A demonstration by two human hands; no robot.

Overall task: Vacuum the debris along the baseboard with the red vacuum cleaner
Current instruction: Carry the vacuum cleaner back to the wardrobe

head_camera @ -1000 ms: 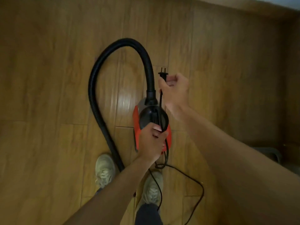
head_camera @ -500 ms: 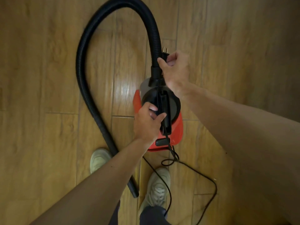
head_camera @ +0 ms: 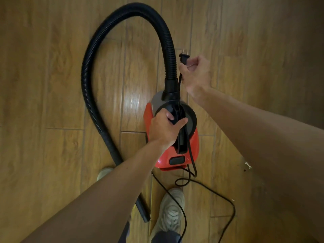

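The red vacuum cleaner (head_camera: 193,146) hangs above the wood floor, carried by its black top handle, which my left hand (head_camera: 164,129) grips. Its black ribbed hose (head_camera: 91,71) loops up and left, then runs down to a nozzle end (head_camera: 143,212) near my feet. My right hand (head_camera: 197,76) holds the black power plug (head_camera: 183,58) just right of the hose socket, prongs pointing away. The black cord (head_camera: 210,188) trails from the plug down past the vacuum and loops over the floor. No baseboard is in sight.
Wood-look plank floor (head_camera: 52,120) all around. My two pale shoes (head_camera: 172,211) stand below the vacuum, the cord lying beside the right one. A few small bits of debris (head_camera: 248,165) lie on the floor at the right, next to my right forearm.
The vacuum has swung lower and to the right in view, showing more of its red body. Both hands keep their holds; the hose loop has shifted with it.
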